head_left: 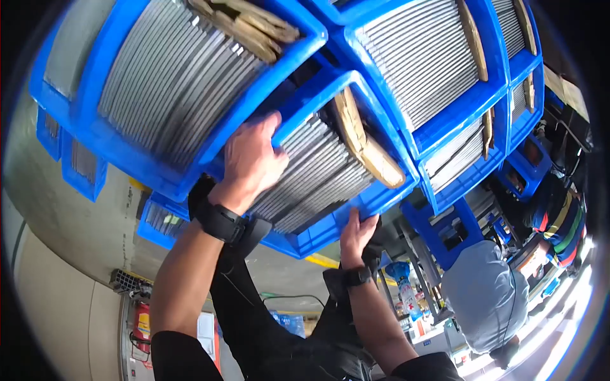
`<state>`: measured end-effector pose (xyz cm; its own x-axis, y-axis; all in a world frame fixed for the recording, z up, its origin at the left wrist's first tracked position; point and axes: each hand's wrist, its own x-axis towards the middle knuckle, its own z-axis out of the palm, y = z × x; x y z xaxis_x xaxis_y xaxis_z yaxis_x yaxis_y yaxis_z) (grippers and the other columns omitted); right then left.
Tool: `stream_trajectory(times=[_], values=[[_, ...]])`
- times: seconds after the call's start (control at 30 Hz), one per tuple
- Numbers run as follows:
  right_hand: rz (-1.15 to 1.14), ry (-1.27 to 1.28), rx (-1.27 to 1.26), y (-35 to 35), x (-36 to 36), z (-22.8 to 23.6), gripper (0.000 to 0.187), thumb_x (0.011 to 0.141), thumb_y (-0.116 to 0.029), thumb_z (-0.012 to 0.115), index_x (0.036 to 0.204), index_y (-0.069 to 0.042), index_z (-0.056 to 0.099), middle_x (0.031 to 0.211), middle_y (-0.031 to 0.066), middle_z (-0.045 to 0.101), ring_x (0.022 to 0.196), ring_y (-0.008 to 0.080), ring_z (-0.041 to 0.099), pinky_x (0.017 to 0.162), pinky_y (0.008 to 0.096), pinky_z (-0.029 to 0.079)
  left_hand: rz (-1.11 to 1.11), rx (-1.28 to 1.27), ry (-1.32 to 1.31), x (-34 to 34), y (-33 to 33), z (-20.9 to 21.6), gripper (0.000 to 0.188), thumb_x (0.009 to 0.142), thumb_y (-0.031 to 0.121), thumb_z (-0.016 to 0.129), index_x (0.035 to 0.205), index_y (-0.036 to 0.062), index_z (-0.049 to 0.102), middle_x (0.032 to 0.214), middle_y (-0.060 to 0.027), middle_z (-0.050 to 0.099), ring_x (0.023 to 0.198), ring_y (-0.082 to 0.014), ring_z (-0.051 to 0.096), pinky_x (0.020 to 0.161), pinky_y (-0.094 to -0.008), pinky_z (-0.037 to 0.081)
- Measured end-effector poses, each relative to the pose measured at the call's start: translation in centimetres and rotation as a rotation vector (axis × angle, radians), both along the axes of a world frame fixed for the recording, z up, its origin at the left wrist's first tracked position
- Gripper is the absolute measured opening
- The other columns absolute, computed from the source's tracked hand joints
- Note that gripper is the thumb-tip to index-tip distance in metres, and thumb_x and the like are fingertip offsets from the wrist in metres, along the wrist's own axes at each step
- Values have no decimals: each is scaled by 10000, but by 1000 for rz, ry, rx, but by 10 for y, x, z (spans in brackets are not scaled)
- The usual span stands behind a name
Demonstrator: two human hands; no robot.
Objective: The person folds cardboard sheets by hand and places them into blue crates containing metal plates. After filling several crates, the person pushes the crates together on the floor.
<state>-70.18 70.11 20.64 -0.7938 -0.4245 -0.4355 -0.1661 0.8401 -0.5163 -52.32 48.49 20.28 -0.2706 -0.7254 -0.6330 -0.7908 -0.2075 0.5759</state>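
In the middle is a blue plastic crate (330, 232) packed with a row of thin grey plates (311, 168) standing on edge. Folded brown cardboard (368, 152) is wedged along its right side. My left hand (254, 152) is closed over the crate's left rim, its fingertips partly hidden by the wall. At the near right part of the same crate, my right hand (358, 240) grips the outer edge from below. Dark bands or devices are strapped on both wrists.
A similar full crate (210, 146) adjoins on the left; several more are stacked at the right (413, 120). Beyond, at lower right, a person in a grey-blue top (486, 295) and another in a striped top (569, 222) are nearby. A red fire extinguisher (141, 327) stands lower left.
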Motion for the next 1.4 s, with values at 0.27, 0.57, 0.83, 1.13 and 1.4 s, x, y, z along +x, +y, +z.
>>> stream_trajectory(times=[0.27, 0.57, 0.83, 1.13, 1.4], values=[[-650, -313, -91, 3, -6, -25, 403, 753, -54, 542, 1148, -6, 483, 1079, 108, 552, 958, 212, 544, 853, 326, 441, 180, -523, 47, 10, 69, 35, 403, 704, 23, 573, 1094, -20, 480, 1040, -157, 542, 917, -315, 535, 829, -380, 415], [-749, -902, -154, -10, -30, -1, 494, 576, -42, 443, 1058, -6, 544, 1054, 125, 582, 1012, 319, 540, 936, 427, 417, 1420, 649, 343, 34, 175, 34, 383, 683, -9, 646, 1048, -21, 532, 940, -43, 589, 863, -120, 524, 808, -294, 405], [-663, -890, -135, -42, -5, 4, 370, 590, -43, 438, 936, 9, 559, 969, 105, 596, 938, 293, 565, 902, 401, 435, 1305, 412, 398, 55, 179, 21, 283, 657, -39, 612, 931, 0, 551, 825, -17, 575, 742, -83, 516, 676, -219, 407], [-680, -566, -40, -9, -30, -47, 111, 663, -107, 474, 711, -45, 553, 742, 81, 578, 721, 228, 559, 671, 353, 452, 1157, 608, 356, 60, 154, 25, 225, 654, 22, 629, 862, 47, 548, 803, 13, 545, 741, -84, 491, 696, -250, 388], [-244, -604, 177, -38, -18, -14, 266, 703, -218, 576, 857, -3, 606, 731, 107, 616, 693, 226, 586, 661, 359, 458, 1182, 566, -142, 54, 153, 22, 221, 668, 138, 658, 852, 114, 539, 852, 3, 553, 808, -142, 510, 759, -303, 420]])
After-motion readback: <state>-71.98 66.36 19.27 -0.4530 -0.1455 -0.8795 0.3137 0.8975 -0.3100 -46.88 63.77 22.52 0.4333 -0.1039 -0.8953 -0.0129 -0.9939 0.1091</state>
